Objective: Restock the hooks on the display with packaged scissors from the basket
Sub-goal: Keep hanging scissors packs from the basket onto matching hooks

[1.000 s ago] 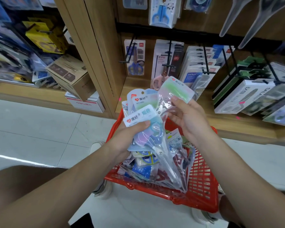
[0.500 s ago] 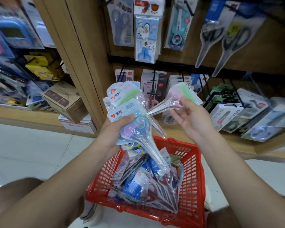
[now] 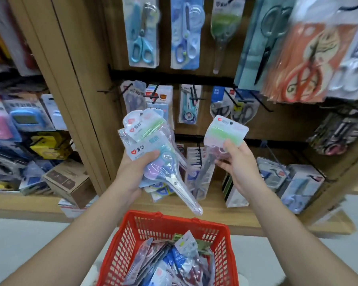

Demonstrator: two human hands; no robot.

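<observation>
At centre frame, the right hand [image 3: 239, 166] pinches one pack of scissors [image 3: 225, 133] by its green header below the display hooks [image 3: 196, 98]; the left hand [image 3: 132, 170] clutches a fanned bundle [image 3: 147, 133] above the red basket [image 3: 170, 220] at bottom. The slick bundle could slide loose, or the hang-hole miss its hook. Headers read "爱好" beside a red heart.

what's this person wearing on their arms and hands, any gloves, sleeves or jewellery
Nothing shows. The left hand and right hand are ungloved, and both forearms are bare down to the frame's lower edge, with no sleeve cuff in view. No watch, bracelet or ring is visible.
</observation>
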